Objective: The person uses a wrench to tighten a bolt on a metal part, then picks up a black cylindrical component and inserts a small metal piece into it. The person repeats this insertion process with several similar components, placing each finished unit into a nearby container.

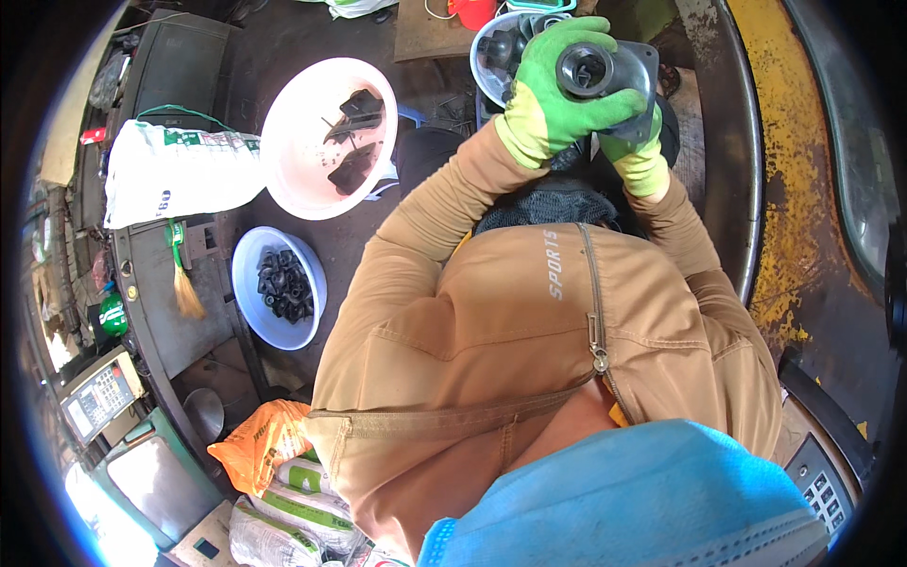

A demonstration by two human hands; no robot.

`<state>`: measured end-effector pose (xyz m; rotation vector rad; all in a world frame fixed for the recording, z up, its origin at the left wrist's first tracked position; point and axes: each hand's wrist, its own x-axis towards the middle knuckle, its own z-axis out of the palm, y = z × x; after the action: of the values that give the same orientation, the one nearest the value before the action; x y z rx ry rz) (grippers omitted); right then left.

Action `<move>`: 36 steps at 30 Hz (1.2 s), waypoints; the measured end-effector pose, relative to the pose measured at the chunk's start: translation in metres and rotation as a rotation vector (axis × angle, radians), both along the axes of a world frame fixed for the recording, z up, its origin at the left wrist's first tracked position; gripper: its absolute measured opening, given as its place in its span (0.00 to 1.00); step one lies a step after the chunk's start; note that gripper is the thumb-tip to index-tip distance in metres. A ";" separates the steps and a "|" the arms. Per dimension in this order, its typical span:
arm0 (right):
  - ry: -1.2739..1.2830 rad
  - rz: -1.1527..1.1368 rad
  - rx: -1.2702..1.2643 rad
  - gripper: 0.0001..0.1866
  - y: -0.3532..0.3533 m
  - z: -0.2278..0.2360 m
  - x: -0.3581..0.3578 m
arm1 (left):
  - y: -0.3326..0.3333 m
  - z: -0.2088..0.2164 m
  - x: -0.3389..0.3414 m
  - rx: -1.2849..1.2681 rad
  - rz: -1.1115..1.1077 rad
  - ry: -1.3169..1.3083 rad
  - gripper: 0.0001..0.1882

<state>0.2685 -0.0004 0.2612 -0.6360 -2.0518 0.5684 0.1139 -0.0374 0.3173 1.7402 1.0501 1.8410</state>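
**Inspector A:** Materials first. What is in the hands?

**Inspector B:** 1 grey plastic part [609, 71], a flat plate with a round black socket at its middle. Both hands wear knitted gloves, green with a yellow cuff. The left hand [557, 90] is wrapped around the socket, fingers curled closed on it. The right hand [638, 156] sits under the plate's lower edge, gripping it from below.

**Inspector A:** Position of the part?

**Inspector B:** Held up between the 2 hands, just in front of a clear plastic bowl [491, 57] with dark pieces inside.

**Inspector A:** Containers counted?

**Inspector B:** 3 bowls. Besides the clear one, 1 wide pink basin [293, 161] holding a few flat black pieces, and 1 smaller blue bowl [250, 302] heaped with small round black parts; number cannot be told. Both lie to the person's left.

**Inspector A:** Other items?

**Inspector B:** 1 white woven sack [170, 170] beside the pink basin, and 1 orange bag [265, 444] lower down.
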 end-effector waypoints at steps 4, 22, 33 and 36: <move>0.181 -0.025 -0.147 0.25 -0.017 0.000 -0.016 | -0.002 -0.019 0.001 0.163 0.129 0.221 0.30; -0.443 0.426 -0.388 0.29 -0.018 0.019 0.037 | -0.005 0.018 -0.020 -0.238 -1.207 0.178 0.24; 0.641 0.258 -1.402 0.20 0.015 0.004 0.004 | 0.003 -0.001 -0.054 0.057 -0.210 0.388 0.45; 0.814 0.942 -1.329 0.19 0.014 0.004 -0.001 | 0.000 -0.023 -0.042 -0.213 -0.496 -0.756 0.39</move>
<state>0.2677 0.0135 0.2652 0.0160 -0.8489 2.3348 0.0717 -0.0370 0.2948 0.9186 0.4339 1.7364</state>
